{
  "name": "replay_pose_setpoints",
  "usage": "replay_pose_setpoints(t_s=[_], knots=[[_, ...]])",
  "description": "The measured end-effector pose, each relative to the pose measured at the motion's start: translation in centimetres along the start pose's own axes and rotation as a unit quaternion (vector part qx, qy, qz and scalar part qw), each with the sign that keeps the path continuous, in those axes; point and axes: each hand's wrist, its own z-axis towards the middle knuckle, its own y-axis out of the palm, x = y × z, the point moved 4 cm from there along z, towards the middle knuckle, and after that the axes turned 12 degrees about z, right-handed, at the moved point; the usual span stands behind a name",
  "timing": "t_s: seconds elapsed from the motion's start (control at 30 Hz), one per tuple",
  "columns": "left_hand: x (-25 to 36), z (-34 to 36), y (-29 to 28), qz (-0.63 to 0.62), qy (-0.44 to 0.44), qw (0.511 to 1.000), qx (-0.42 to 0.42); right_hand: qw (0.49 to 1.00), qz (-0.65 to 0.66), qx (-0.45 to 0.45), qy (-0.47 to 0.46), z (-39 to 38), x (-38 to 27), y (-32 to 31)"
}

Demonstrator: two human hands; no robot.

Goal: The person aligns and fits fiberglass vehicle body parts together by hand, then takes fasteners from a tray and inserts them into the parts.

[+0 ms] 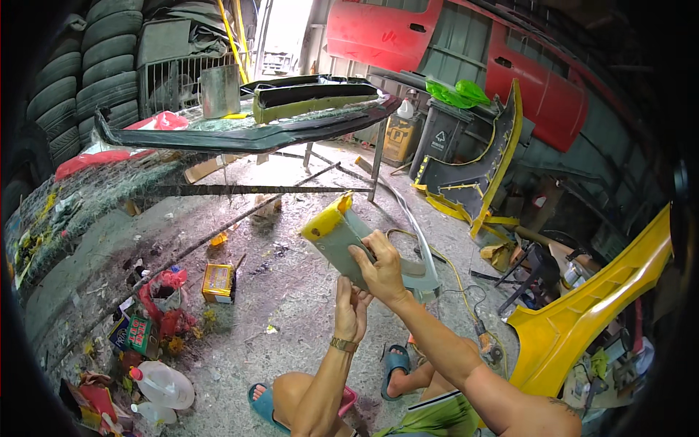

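Note:
A grey-green car body panel (337, 234) with a yellow end is held up in front of me, tilted. My right hand (380, 269) lies across its face, fingers pressed on the panel's middle. My left hand (352, 309), with a watch on the wrist, grips the panel's lower edge from beneath. My knees and blue sandals (397, 362) show below, on a low pink stool (348, 398).
A black bumper (240, 135) rests on a metal stand with a metal can (220, 91). Stacked tyres (95, 65) at left, yellow body parts (582, 313) at right, a red vehicle (510, 58) behind. A yellow box (218, 282), plastic jugs (164, 386) and litter cover the concrete floor.

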Motion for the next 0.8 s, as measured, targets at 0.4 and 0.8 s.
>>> replay_pose_setpoints(t_s=[0.4, 0.8], knots=[[-0.7, -0.4, 0.2, 0.057, -0.011, 0.998, -0.003, 0.998, 0.035, 0.008, 0.059, -1.3, -0.1, -1.9], [-0.2, -0.8, 1.4, -0.021, -0.014, 1.0, -0.007, 0.997, -0.002, -0.046, 0.061, -2.0, 0.2, -1.3]])
